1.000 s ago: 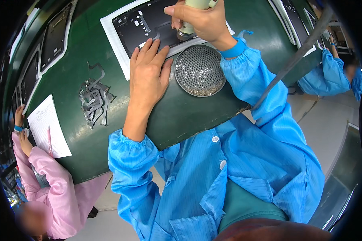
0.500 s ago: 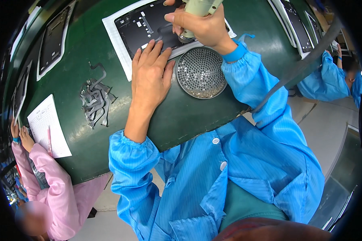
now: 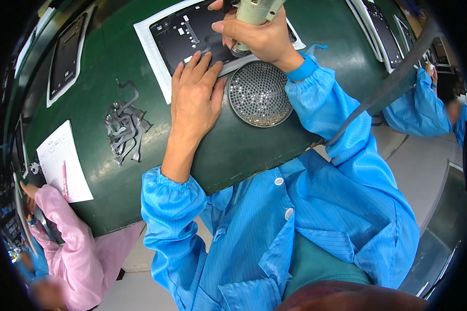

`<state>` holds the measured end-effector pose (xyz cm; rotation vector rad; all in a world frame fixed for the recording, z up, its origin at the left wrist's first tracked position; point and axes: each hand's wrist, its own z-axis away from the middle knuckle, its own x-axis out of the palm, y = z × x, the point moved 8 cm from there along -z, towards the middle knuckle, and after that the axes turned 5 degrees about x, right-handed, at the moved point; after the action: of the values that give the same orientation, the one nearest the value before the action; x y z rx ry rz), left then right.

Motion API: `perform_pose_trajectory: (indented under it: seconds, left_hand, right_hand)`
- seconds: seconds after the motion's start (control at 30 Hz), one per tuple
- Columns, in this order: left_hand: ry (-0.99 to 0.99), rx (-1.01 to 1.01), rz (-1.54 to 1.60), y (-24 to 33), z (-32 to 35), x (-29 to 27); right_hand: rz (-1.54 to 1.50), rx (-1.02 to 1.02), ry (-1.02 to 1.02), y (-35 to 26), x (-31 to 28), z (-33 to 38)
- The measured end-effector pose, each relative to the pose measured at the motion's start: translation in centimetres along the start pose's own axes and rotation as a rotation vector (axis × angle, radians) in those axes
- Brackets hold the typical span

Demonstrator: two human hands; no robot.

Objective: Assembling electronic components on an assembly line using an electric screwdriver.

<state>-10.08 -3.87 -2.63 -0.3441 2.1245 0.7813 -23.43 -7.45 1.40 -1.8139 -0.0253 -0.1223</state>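
A pale green electric screwdriver (image 3: pixel 254 11) is gripped in my right hand (image 3: pixel 264 40), its lower end down over a black laptop-like cover (image 3: pixel 166 42). The cover lies on a white foam sheet (image 3: pixel 144 37) and carries small white patches and a grey flex cable (image 3: pixel 191 30). My left hand (image 3: pixel 196 98) rests flat, fingers stretched onto the cover's near part beside another grey cable. The screwdriver's tip is hidden behind my right hand. Just below that hand stands a round dark tray (image 3: pixel 257 90) full of small holes, with tiny screws gathered along its near side.
A heap of grey flex cables (image 3: pixel 125 127) lies on the green table (image 3: pixel 101 176) to the left. Beyond it are a written sheet (image 3: pixel 57 150) with a pink pen (image 3: pixel 65 179), and another cover (image 3: pixel 67 54). A dark cord (image 3: pixel 371 98) crosses at right. Co-workers sit at both sides.
My hands and the screwdriver stay almost in place. The pink-sleeved co-worker at left has drawn a panel and both hands down toward the table's edge.
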Motion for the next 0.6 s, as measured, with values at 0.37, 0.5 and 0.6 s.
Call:
perform_pose_trajectory:
  seconds: [0.37, 0.5, 0.6]
  left_hand:
    - [0.010, 0.004, -0.012, 0.3, 0.2, -0.3]
    - [0.006, 0.012, -0.019, 0.5, 0.3, -0.3]
    - [0.008, 0.036, -0.026, 0.4, 0.1, 0.0]
  right_hand:
    - [-0.047, -0.034, -0.096, -0.6, 0.5, 0.1]
    - [-0.074, 0.016, -0.037, -0.6, 0.6, 0.4]
    - [-0.017, 0.007, -0.005, -0.3, 0.1, 0.1]
